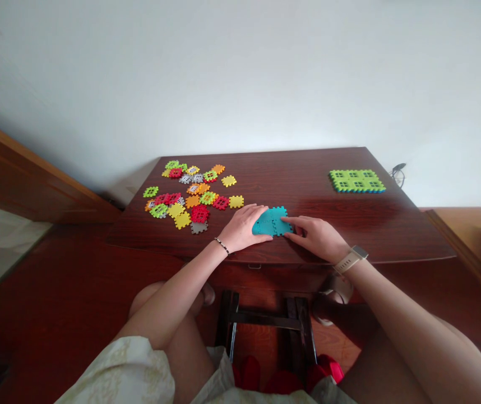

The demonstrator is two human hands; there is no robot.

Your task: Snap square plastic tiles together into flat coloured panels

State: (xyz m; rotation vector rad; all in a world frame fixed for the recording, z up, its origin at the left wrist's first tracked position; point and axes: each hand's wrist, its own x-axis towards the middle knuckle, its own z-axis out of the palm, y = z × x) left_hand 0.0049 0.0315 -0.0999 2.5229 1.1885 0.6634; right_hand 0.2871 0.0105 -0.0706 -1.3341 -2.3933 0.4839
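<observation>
Several blue interlocking puzzle tiles (274, 224) lie joined together near the front edge of the table, between my two hands. My left hand (244, 227) is wrapped over their left end, its fingers along the far side and its thumb along the near side. My right hand (317, 238) grips the right edge, the index finger on top and the thumb at the near corner. Part of the tiles is hidden under my left hand.
Loose tiles in yellow, red, orange, green and grey, such as a yellow tile (236, 201), are scattered on the left of the dark wooden table (291, 174). A green-topped block of joined window tiles (356, 180) lies at the right. A black cable (398, 171) hangs behind the right edge.
</observation>
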